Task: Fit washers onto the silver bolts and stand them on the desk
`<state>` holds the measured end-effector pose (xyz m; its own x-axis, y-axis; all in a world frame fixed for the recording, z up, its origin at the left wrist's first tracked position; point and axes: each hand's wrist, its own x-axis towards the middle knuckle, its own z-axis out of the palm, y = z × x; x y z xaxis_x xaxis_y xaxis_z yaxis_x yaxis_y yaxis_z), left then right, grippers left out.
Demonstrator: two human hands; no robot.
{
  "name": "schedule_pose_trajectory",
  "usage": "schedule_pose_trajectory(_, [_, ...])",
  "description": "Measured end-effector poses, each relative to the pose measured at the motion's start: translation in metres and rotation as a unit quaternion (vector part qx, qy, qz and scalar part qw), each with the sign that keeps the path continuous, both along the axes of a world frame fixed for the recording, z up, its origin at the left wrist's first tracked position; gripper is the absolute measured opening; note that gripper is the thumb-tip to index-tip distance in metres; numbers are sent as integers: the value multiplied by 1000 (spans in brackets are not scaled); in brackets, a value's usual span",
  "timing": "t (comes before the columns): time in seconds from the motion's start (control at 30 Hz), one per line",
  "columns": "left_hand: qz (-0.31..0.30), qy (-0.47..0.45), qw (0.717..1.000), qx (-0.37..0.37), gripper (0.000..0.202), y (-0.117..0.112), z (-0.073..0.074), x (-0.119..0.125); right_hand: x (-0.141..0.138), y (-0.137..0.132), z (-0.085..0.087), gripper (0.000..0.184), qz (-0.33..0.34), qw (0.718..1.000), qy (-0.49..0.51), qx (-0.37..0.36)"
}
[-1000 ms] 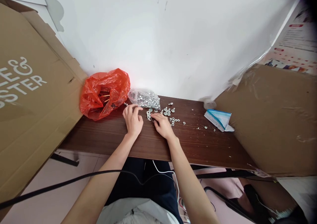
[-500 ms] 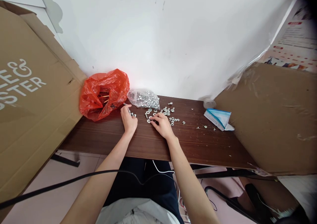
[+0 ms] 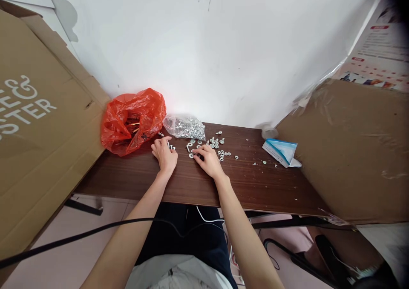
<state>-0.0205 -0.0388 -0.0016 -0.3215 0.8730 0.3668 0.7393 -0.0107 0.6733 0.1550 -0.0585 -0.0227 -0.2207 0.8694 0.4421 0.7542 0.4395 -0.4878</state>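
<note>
My left hand point(image 3: 165, 154) rests on the dark wooden table point(image 3: 198, 182), fingers curled around small metal bolts point(image 3: 171, 147) just right of its fingertips. My right hand point(image 3: 208, 159) lies palm down with its fingertips pinching at washers point(image 3: 192, 150) in a scatter of loose nuts and washers point(image 3: 220, 149). A clear plastic bag of silver hardware point(image 3: 185, 127) lies just behind both hands. An orange-red plastic bag point(image 3: 132, 118) holding long bolts sits to the left, close to my left hand.
Large cardboard sheets stand at the left point(image 3: 38, 127) and right point(image 3: 348, 148) ends of the table. A blue-and-white packet point(image 3: 281, 151) lies at the right. A white wall rises behind. Black and white cables point(image 3: 96, 233) hang below the table's front edge.
My left hand slid left from beside the washers toward the orange-red bag and closed around small bolts. My right hand shifted only slightly among the washers.
</note>
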Motion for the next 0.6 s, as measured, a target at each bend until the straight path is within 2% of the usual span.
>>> schedule_pose_trajectory(0.2, [-9, 11, 1000, -11, 39, 2, -1, -1, 0, 0, -1, 23, -5, 1000, -9, -5])
schedule_pose_trajectory(0.33, [-23, 10, 1000, 18, 32, 4, -7, -2, 1, 1, -1, 22, -4, 1000, 0, -7])
schedule_pose_trajectory(0.5, [-39, -1, 997, 72, 33, 4, -12, -1, 1, 1, -1, 22, -5, 1000, 6, -6])
schedule_pose_trajectory(0.6, [-47, 2, 996, 75, 30, 3, -13, 1, 1, 0, 0, 23, -6, 1000, 6, -10])
